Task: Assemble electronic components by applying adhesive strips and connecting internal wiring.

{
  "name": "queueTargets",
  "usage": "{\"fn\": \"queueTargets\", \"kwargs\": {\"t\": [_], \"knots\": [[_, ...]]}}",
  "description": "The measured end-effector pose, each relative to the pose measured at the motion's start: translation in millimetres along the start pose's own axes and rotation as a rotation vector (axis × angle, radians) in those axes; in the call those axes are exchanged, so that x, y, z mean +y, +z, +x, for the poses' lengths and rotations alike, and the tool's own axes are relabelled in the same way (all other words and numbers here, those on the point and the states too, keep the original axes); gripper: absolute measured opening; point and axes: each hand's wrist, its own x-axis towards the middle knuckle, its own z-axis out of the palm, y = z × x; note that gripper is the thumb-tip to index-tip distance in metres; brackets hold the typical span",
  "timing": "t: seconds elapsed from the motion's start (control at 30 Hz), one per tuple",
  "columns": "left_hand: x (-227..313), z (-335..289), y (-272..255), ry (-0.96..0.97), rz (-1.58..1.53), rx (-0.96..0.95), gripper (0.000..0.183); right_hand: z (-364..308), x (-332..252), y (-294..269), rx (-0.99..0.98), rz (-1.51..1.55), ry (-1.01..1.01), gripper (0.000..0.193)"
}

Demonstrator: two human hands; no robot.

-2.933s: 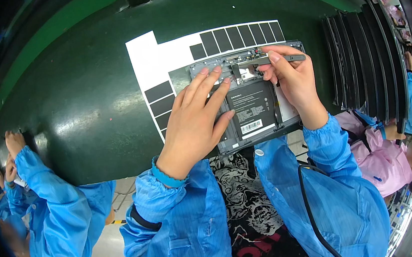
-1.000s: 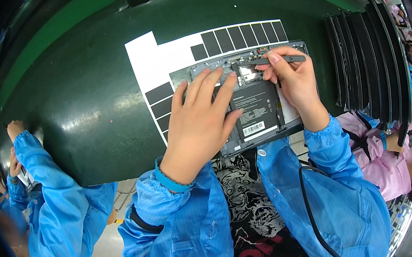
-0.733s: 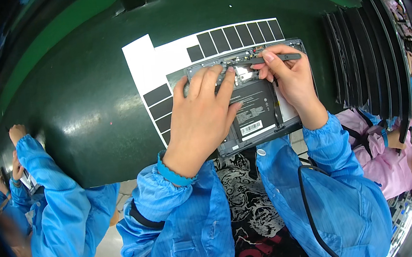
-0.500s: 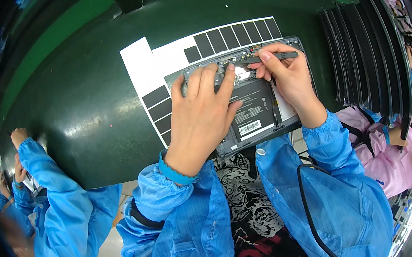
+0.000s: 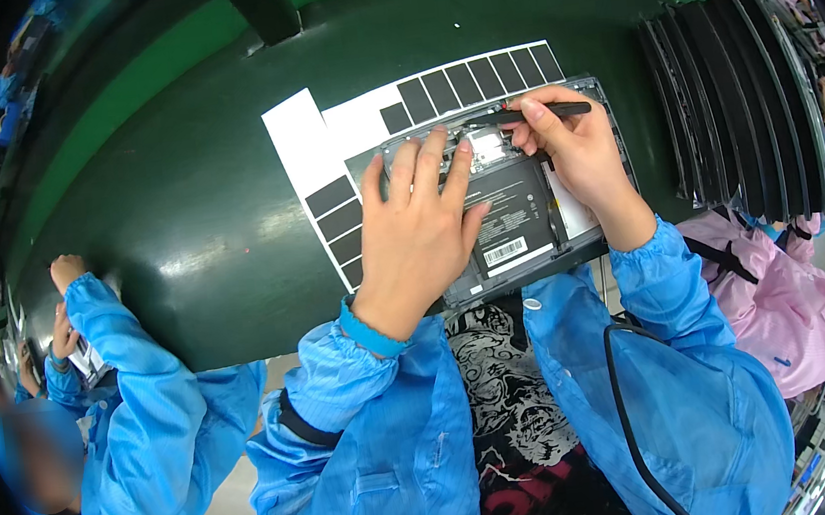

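An opened laptop base (image 5: 535, 271) lies in front of me with its inner parts bare. Its black battery (image 5: 518, 208) carries a white label, and a silvery patch (image 5: 491, 146) shows above it. My left hand (image 5: 414, 227) rests palm down over the base's left part, fingers spread, tips near the far edge. Between thumb and fingers my right hand (image 5: 578, 155) pinches dark tweezers (image 5: 501, 118). Their points face left, close to the circuit parts along the far edge, near my left fingertips. What the tips touch is too small to tell.
A white sheet with black rectangles (image 5: 295, 139) lies beyond and left of the base on the green table (image 5: 186, 211). Upright black panels (image 5: 718, 105) stand in a row at right. Co-workers in blue (image 5: 147, 406) and pink (image 5: 780, 309) sit on either side. A black cable (image 5: 616, 397) hangs by my right sleeve.
The whole view has shifted slightly. The tweezers have turned a little in my right hand, their tips still at the far edge. My left index fingertip has drawn slightly nearer to me.
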Motion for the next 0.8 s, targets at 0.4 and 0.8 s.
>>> {"fn": "queueTargets", "kwargs": {"t": [0.4,0.8], "knots": [[-42,12,-23,-0.118,-0.233,0.029,0.048,9,-57,9,0.081,-0.093,-0.133,0.018],[-80,11,-1,-0.090,-0.119,-0.185,0.050,73,3,49,0.011,-0.477,-0.065,0.023]]}}
